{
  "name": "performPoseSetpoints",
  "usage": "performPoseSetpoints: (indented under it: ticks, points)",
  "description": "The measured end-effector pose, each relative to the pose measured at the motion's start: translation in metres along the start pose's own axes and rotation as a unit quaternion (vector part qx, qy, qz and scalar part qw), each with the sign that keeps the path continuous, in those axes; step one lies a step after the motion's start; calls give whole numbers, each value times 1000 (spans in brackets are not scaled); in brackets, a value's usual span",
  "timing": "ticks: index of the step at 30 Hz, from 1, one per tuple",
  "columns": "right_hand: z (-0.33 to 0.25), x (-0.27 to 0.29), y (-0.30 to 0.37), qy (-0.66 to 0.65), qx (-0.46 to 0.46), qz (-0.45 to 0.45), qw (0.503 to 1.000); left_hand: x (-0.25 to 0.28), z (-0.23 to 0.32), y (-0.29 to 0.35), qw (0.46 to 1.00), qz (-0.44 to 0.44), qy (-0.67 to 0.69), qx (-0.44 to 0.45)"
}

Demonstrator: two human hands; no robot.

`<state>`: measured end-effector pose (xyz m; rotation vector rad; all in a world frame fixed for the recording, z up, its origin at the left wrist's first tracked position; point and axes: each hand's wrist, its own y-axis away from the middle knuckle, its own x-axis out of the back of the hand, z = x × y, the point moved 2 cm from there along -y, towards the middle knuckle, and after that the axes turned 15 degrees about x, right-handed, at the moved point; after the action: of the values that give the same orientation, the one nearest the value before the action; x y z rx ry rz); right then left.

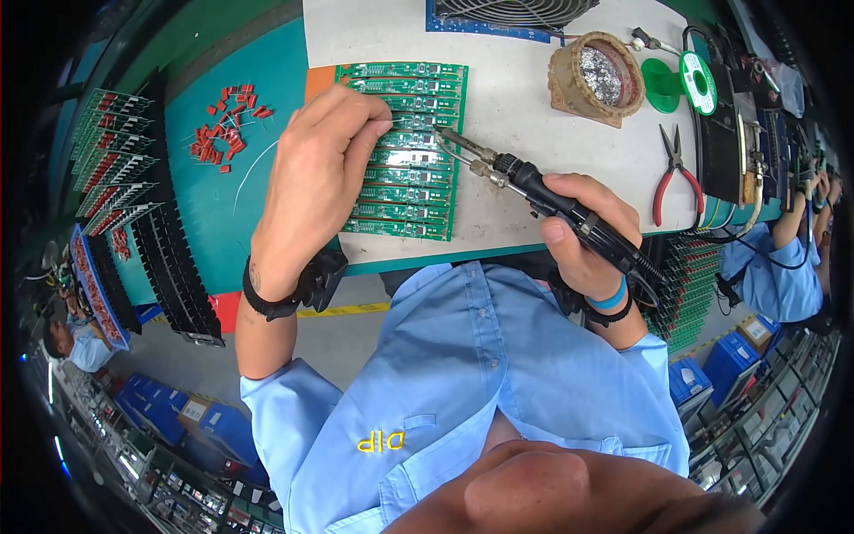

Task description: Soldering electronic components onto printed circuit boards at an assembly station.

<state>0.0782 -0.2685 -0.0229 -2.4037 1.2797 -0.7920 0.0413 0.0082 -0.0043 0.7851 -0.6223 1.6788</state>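
A panel of green circuit boards (409,198), joined in several long strips, lies on the white work surface. My left hand (316,160) rests over the panel's left part, thumb and fingers pinched together; whatever they hold is hidden. A thin pale strand (252,173) curves out beside that hand. In my right hand (592,222) is a black soldering iron (543,191) with a thin metal feed tube alongside its tip. The tip points left and reaches the right part of the panel, at one of the upper-middle strips.
Red components (227,125) with wire leads lie loose on the green mat. At far left stands a black rack (173,240) beside stacked boards (111,160). To the right are a round tip-cleaning pot (596,76), a solder spool (697,83) and red-handled pliers (676,178).
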Motion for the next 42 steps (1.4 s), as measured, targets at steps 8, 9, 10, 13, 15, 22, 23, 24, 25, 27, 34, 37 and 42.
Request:
performPoseSetpoints:
  ticks: [8,9,10,13,15,22,23,24,25,27,34,37,42]
  points:
    - [1,1,2,-3,8,-1,1000,-1,0,0,1000,-2,-3,-27]
    - [1,1,2,-3,3,3,1000,0,1,-1,1000,0,-1,-17]
    - [1,1,1,-4,-1,6,1000,1,2,-1,1000,2,1,-7]
    - [1,1,-1,0,-8,8,1000,0,3,-3,1000,10,12,8]
    - [2,0,-4,7,-14,4,1000,0,3,-4,999,22,27,19]
    - [3,-1,-6,0,-21,8,1000,-1,6,-4,1000,14,10,17]
    - [3,-1,-7,-1,-23,8,1000,-1,7,-3,1000,10,8,22]
    - [3,-1,-7,-1,-23,7,1000,-2,7,-2,1000,10,8,22]
    - [3,-1,-7,0,-26,7,1000,-4,7,0,1000,21,10,16]
    - [3,-1,-7,2,-31,6,1000,-7,7,3,999,43,14,4]
    - [5,-2,-7,0,-26,10,1000,-11,7,4,998,50,26,1]
    - [5,-2,-8,2,-26,9,1000,-10,7,4,998,49,26,0]
    - [5,-2,-8,0,-27,8,1000,-10,6,5,999,45,26,5]
